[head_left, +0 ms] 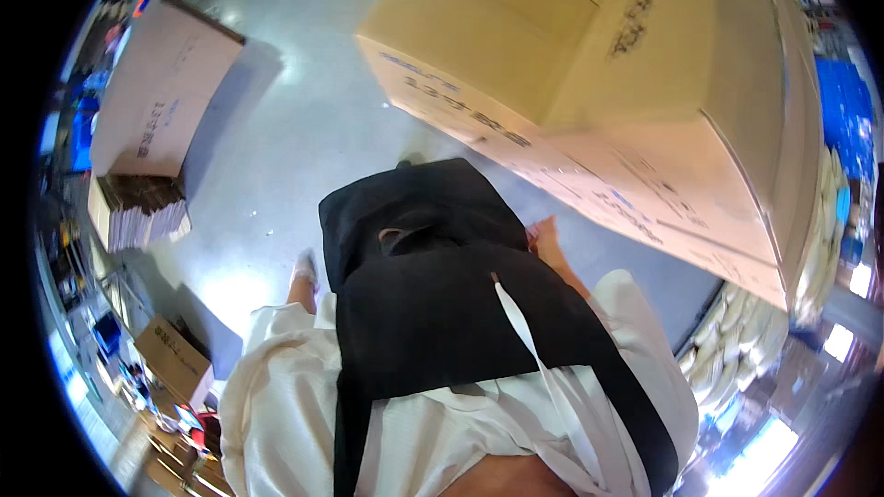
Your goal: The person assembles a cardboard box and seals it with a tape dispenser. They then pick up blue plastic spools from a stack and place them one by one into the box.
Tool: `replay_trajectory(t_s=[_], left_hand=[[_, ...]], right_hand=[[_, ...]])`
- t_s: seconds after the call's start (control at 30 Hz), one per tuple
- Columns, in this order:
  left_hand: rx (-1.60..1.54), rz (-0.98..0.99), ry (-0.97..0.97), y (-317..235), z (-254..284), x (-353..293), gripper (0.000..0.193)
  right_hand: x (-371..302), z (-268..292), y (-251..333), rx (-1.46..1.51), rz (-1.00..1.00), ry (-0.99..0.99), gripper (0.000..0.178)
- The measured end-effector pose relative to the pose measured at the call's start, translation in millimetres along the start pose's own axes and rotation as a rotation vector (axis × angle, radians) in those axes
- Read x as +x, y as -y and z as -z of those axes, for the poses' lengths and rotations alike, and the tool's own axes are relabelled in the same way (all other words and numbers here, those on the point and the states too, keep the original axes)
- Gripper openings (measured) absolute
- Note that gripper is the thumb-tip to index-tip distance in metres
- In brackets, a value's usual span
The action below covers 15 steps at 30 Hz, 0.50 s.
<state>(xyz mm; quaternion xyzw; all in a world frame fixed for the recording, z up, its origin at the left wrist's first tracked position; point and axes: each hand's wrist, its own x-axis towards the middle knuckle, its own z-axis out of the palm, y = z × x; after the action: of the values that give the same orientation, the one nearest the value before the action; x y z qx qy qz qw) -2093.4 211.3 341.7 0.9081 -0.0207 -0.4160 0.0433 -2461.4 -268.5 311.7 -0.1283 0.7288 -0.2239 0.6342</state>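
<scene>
My left hand [304, 269] hangs at the left of my black apron [442, 313], below a white sleeve. It is small and blurred, and its fingers cannot be made out. On the other side, my right hand [545, 237] is down beside the apron's right edge, which partly hides it. Whether it holds anything does not show. The nearest large thing to it is an open cardboard box [571, 166], standing ahead and to the right with its inside showing. A white cord [520, 322] hangs down over the apron.
At the left a stack of folded cardboard [147, 225] stands below an upright cardboard sheet [166, 92]. A smaller carton [173, 354] is at the lower left. Several pale bundles [746, 340] lie at the right, below blue stacked goods [843, 115]. Grey floor [295, 120] stretches ahead.
</scene>
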Motion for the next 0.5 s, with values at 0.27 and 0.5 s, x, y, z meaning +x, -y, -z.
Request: replay_trajectory(t_s=[0.27,0.5], left_hand=[[-0.161,0.280,0.240,182,-41,-43,0.045],[-0.194,0.165,0.173,166,21,56,0.040]], right_hand=[[-42,-98,90,-0.933,0.557,0.107,0.038],[-81,-147,87,-0.575,0.502,0.128,0.014]])
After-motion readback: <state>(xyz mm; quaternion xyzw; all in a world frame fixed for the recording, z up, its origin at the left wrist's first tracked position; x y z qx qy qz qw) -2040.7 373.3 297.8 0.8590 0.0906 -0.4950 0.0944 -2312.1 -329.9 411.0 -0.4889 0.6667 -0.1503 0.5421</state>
